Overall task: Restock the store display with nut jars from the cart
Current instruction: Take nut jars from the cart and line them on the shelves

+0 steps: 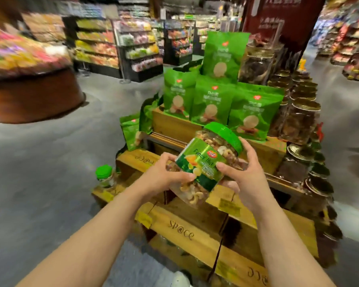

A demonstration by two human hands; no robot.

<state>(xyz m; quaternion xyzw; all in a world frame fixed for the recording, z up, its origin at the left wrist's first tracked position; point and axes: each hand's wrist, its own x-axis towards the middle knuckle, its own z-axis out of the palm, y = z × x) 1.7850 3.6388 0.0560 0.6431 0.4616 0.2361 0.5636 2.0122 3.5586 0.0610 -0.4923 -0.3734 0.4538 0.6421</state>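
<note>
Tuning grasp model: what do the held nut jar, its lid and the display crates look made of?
Nut jar, gripped by left hand and right hand: clear plastic by the look, nuts visible through the wall; glossy green label.
Lid: green, ribbed edge, likely plastic.
Display crates: light, unpainted-looking wood with visible grain and branded lettering.

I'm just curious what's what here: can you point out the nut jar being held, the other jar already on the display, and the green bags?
held nut jar (203, 162), head view, label
small jar (104, 175), head view, green lid
green bags (255, 112), head view, front of one bag
</note>
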